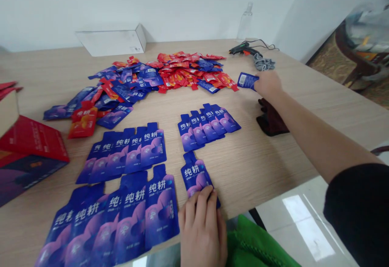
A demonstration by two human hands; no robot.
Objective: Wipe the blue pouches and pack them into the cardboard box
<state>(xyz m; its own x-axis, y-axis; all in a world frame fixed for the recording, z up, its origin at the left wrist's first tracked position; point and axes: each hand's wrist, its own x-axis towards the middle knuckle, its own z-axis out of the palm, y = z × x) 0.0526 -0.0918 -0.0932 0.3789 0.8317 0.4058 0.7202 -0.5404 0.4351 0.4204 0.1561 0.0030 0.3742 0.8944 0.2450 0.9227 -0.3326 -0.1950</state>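
Note:
My left hand (202, 226) lies palm down near the table's front edge, fingers stretched out and resting on the lower end of a single blue pouch (193, 174). Reaching out to the far right, my right hand (269, 84) is closed on another blue pouch (246, 81), held by one end above the table. Overlapping blue pouches lie face up in rows: one group (209, 125) beyond my left hand, another row (121, 153) to the left, and a nearer row (115, 222) at front left. A heap of loose red pouches (179, 70) and blue pouches (146, 76) spreads across the back.
An open red and blue box (33, 149) stands at the left edge. Behind the heap is a white box (112, 42). At back right are a clear bottle (244, 22), a black glue gun (243, 49) and grey cloth (263, 62). Dark brown cloth (270, 117) lies under my right forearm.

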